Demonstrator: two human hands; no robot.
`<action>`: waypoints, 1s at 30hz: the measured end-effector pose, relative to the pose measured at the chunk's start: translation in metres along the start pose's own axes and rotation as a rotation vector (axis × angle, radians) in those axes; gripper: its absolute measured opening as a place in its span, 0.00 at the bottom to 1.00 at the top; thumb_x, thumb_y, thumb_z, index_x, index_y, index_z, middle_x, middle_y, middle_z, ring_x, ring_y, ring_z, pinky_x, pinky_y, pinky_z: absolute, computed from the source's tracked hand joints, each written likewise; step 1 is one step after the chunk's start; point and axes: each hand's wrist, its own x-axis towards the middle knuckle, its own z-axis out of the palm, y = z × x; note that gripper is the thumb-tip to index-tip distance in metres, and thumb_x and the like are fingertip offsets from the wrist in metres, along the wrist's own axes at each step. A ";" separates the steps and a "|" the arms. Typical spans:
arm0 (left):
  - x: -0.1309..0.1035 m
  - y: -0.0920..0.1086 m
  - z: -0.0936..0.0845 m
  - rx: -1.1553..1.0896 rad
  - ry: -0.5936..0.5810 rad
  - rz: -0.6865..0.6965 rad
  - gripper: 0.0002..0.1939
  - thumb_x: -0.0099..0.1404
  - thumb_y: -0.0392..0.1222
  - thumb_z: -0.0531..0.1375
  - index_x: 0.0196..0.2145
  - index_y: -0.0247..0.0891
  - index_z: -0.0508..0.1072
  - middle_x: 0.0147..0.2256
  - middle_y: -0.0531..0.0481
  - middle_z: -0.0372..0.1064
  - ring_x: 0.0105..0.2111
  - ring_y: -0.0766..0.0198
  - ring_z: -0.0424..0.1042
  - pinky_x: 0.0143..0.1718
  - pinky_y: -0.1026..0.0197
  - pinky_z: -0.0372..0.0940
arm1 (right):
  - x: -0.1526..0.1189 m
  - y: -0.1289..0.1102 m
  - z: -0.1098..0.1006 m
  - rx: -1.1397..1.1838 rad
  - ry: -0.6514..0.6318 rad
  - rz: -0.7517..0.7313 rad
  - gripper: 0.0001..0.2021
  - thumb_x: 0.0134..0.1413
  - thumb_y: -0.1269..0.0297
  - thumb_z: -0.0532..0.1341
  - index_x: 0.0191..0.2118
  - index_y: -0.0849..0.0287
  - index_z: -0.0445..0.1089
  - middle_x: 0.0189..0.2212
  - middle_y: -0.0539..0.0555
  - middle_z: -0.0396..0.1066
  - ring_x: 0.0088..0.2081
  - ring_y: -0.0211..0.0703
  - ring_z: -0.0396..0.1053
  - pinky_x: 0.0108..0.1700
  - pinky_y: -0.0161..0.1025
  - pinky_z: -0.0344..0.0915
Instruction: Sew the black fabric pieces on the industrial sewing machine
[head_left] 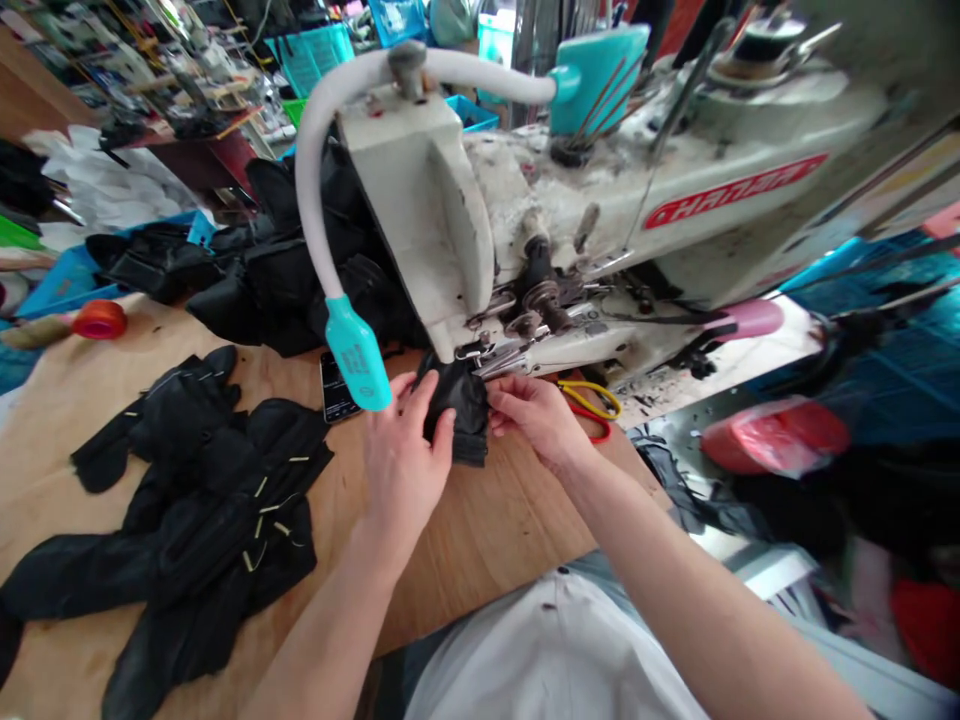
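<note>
Left hand (405, 440): spread on black fabric piece (463, 402)
Right hand (538, 420): pinching its right edge
Off-white metal sewing machine (420, 190): beyond both hands
Yellow-and-red looped handles (616, 405): beside right hand

red label (735, 190), seemingly "hanba", on sewing machine (555, 190)

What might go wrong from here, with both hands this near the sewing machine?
The left hand, spread on the black fabric piece, is close to the sewing machine's stitching parts, so fingertips might get caught. The right hand, pinching the piece's edge, might bump the yellow-and-red scissors handles beside it. The turquoise lamp head hangs low and might get in the left hand's way.
</note>
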 end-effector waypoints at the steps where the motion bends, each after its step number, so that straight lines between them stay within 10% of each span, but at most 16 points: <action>1: -0.001 -0.004 -0.001 -0.019 0.018 -0.053 0.22 0.68 0.44 0.60 0.58 0.37 0.70 0.52 0.37 0.66 0.53 0.48 0.68 0.54 0.44 0.67 | -0.002 0.003 0.002 -0.009 0.028 -0.016 0.17 0.41 0.53 0.71 0.28 0.60 0.70 0.20 0.48 0.69 0.21 0.35 0.67 0.25 0.32 0.67; 10: -0.008 -0.026 0.008 -0.325 -0.056 -0.347 0.21 0.69 0.48 0.57 0.55 0.36 0.72 0.43 0.42 0.75 0.40 0.57 0.73 0.46 0.51 0.69 | -0.005 0.026 0.017 -0.112 0.122 -0.150 0.14 0.44 0.54 0.68 0.31 0.57 0.68 0.22 0.47 0.68 0.22 0.36 0.63 0.23 0.33 0.61; 30: -0.009 -0.004 0.020 -0.541 0.189 -0.429 0.22 0.69 0.52 0.58 0.53 0.36 0.69 0.36 0.48 0.70 0.34 0.63 0.70 0.37 0.61 0.68 | -0.003 0.006 0.011 0.078 0.093 0.028 0.17 0.31 0.55 0.75 0.26 0.60 0.73 0.22 0.47 0.70 0.23 0.34 0.60 0.27 0.34 0.55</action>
